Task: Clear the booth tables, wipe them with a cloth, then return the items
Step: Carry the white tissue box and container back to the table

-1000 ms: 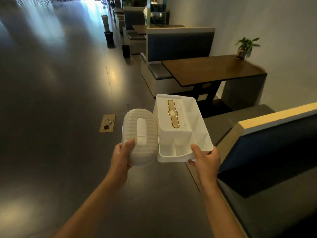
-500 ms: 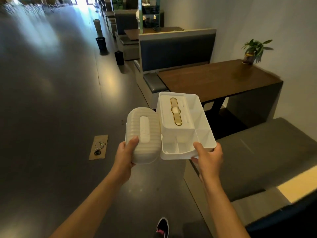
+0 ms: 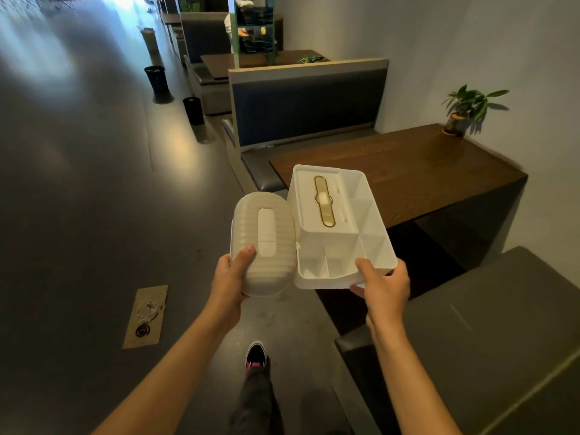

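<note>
My left hand [image 3: 230, 277] grips the near end of a white ribbed oval tissue box [image 3: 263, 246], thumb on its top. My right hand [image 3: 381, 285] holds the near corner of a white organizer tray [image 3: 337, 227] with a gold-trimmed tissue slot and several open compartments, thumb on the rim. Both are carried side by side in the air over the aisle, just short of the dark wooden booth table [image 3: 408, 164]. A small potted plant [image 3: 464, 109] stands at the table's far wall end.
Grey padded benches flank the table, one behind it [image 3: 307, 102] and one at my right [image 3: 489, 324]. Two black bins [image 3: 193, 109] stand in the aisle ahead. A cardboard piece with a mosquito coil [image 3: 146, 315] lies on the floor at left. My shoe [image 3: 255, 356] shows below.
I have walked forward along the aisle. The table and plant have come nearer, the near bench back has slid out of view, and both hands keep the same hold.
</note>
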